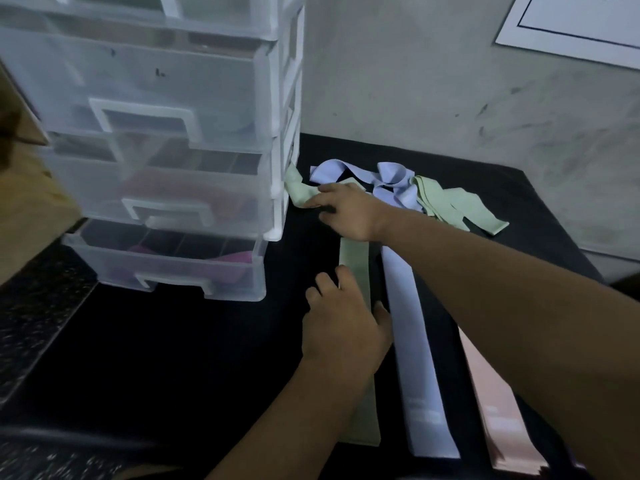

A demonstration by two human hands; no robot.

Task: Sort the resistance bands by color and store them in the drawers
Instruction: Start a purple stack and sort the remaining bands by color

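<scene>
A black table [173, 358] fills most of the view, its dark top pushed up against a scuffed, pale grey wall [433, 81]. A white sheet of paper [581, 26] with a dark border line hangs on that wall at the upper right. On the left part of the table stands a translucent plastic drawer unit [166, 133] with white handles; its drawers are pulled partly out, and pink and purple shapes show dimly through the lower ones. Three flat stacks of resistance bands lie side by side, running toward the viewer: a green stack [356, 271], a pale blue stack [412, 358] to its right, and a pink stack [498, 407] furthest right. Behind them, near the wall, loose blue bands [388, 185] and loose green bands [460, 206] lie tangled together. The right hand [346, 211] reaches across and pinches a crumpled green band [301, 190] just beside the drawer unit's corner, fingers closed on it. The left hand [343, 323] rests flat on the green stack, fingers spread and pressing down. At the far left edge, a brown cardboard surface [31, 202] and a speckled dark counter [38, 306] are visible.
</scene>
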